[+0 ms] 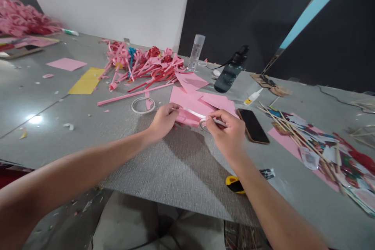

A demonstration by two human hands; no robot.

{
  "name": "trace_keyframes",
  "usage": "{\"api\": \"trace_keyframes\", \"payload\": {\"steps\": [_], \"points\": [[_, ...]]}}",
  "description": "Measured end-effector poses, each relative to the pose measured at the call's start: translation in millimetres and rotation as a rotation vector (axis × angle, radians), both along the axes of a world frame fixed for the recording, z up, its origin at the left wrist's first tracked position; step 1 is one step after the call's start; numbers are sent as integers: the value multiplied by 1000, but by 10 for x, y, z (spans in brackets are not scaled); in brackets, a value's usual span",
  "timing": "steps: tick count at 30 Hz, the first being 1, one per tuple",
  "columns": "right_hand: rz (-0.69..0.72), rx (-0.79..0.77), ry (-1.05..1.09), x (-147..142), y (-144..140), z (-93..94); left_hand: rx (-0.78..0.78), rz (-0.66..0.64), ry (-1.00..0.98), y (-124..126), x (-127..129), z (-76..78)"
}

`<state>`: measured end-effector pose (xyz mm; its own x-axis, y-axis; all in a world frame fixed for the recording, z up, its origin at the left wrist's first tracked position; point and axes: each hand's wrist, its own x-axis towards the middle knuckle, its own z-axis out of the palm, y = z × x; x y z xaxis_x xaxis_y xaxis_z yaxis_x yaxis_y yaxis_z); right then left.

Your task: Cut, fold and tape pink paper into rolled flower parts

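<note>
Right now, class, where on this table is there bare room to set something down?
Bare: the grey surface before both hands, and the stretch left of the tape ring. Crowded: the pink flower pile behind, and the skewers and cuttings right of the phone.

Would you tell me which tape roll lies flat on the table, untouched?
The tape ring left of the left hand; the other roll is in the right hand.

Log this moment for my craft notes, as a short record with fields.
left hand: left hand pinches the end of a white tape strip on folded pink paper
right hand: right hand holds a small tape roll, strip stretched between the hands
near right hand: black phone
near left hand: loose tape ring
behind: pile of pink paper sticks, dark bottle
surface: grey table
</note>
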<state>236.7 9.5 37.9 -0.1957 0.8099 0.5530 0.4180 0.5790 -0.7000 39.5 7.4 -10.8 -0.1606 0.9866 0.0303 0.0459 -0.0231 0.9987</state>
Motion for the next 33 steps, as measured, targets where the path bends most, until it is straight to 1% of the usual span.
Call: {"api": "trace_keyframes", "payload": {"steps": [6,9,15,22,28,33], "points": [[70,79,3,-7,-50,9,0,-3,-15,-11,13,5],[85,80,-9,-5,-48,-25,-1,0,-28,-9,15,0],[48,24,-15,-4,-14,-70,-14,1,-25,4,7,-9],[-6,14,-37,-5,9,-86,-21,-19,-70,-15,10,20],[-29,-55,-26,3,68,-120,18,-27,-23,-45,12,49],[-27,-19,-39,15,82,-118,57,-74,-10,-54,-2,23]]}}
